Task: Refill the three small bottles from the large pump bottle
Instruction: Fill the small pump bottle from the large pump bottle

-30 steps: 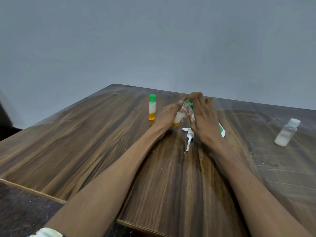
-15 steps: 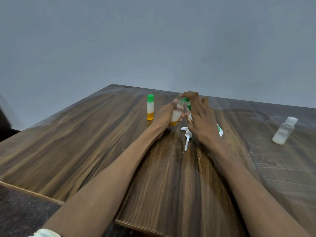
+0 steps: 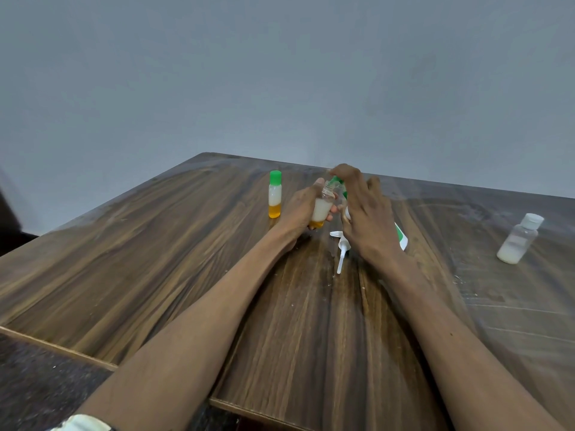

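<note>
My left hand grips a small clear bottle holding white liquid over an orange layer, tilted to the right just above the table. Its threaded neck is bare. My right hand pinches the green cap in its fingertips right beside that neck. The large pump bottle, white with green, lies on the table mostly hidden behind my right hand. Its white pump head with tube lies loose on the wood. A second small bottle with a green cap stands upright to the left. A third, white-capped bottle stands far right.
The wooden table ends in a near edge at the bottom left, with a dark floor below it. A grey wall rises behind the far edge. White specks and smears mark the wood around the pump head.
The green cap has separated from the held bottle, so its threaded neck now shows. Both hands stay in about the same place over the table.
</note>
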